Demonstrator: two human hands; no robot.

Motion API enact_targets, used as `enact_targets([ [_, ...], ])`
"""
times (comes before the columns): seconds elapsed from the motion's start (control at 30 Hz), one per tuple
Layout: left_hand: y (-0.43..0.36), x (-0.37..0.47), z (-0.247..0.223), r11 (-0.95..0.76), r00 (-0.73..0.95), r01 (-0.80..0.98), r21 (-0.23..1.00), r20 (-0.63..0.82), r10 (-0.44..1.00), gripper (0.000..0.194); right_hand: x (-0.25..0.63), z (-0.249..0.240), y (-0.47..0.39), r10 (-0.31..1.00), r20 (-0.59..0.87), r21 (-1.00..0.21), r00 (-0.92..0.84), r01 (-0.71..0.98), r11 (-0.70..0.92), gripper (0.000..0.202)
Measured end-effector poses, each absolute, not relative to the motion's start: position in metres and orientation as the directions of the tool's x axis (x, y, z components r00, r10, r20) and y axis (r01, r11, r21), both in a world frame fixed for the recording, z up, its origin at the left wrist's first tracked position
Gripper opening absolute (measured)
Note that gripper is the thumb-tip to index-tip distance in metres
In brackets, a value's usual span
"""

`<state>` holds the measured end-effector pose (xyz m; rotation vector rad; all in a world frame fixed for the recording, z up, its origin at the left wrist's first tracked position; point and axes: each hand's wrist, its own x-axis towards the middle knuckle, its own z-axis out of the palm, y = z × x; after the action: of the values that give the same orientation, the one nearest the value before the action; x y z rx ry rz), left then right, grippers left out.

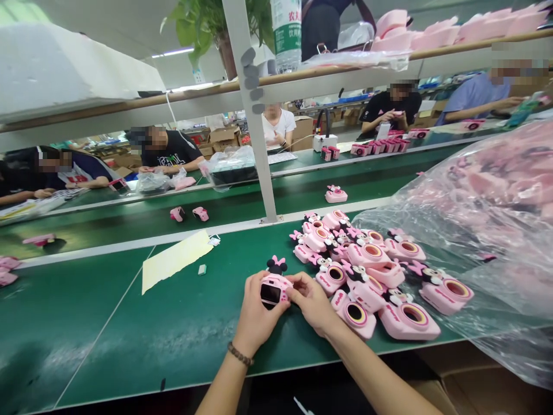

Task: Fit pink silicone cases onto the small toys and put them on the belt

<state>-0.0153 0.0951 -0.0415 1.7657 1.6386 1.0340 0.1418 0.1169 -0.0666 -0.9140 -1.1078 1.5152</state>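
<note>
A pink toy camera (271, 293) with a dark screen facing me and a black mouse-ear head with a pink bow on top is held over the green table (181, 328). My left hand (254, 314), with a beaded bracelet at its wrist, wraps round the camera's left side and lower edge. The fingers of my right hand (309, 300) are closed on its right edge, by the small buttons. Just right of my hands lies a heap of pink camera covers (371, 253) with mouse figures and ringed lens openings.
A large clear plastic bag (496, 202) of pink parts covers the right side. Yellowish paper (173, 262) and a small pale block (202, 269) lie left. Beyond a white post (259, 132), a conveyor (224, 202) carries pink cameras, with several people seated behind.
</note>
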Motion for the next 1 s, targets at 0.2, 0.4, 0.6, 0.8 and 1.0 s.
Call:
enact_targets([
  [0.2, 0.094, -0.01, -0.035, -0.144, 0.0, 0.643, 0.752, 0.189, 0.982, 0.054, 0.135, -0.062, 0.113, 0.992, -0.028, -0.968, -0.126, -0.246, -0.059, 0.035],
  [0.4, 0.08, -0.019, -0.014, -0.106, 0.124, 0.559, 0.822, 0.044, 0.991, 0.074, 0.16, -0.044, 0.09, 0.937, -0.146, -0.798, -0.319, -0.521, -0.302, 0.05],
  [0.6, 0.067, -0.007, -0.004, -0.235, 0.255, 0.444, 0.865, 0.129, 0.958, 0.087, 0.142, -0.048, 0.064, 0.883, -0.17, -0.488, -0.438, -0.741, -0.461, 0.054],
  [0.8, 0.083, -0.003, -0.009, -0.488, 0.208, 0.517, 0.703, 0.45, 0.868, 0.081, 0.144, -0.03, 0.074, 0.812, -0.288, -0.432, -0.508, -0.688, -0.584, 0.05],
  [1.0, 0.098, 0.007, 0.005, -0.628, 0.229, 0.451, 0.634, 0.598, 0.768, 0.053, 0.155, -0.02, 0.082, 0.763, -0.444, -0.424, -0.47, -0.64, -0.641, 0.047],
])
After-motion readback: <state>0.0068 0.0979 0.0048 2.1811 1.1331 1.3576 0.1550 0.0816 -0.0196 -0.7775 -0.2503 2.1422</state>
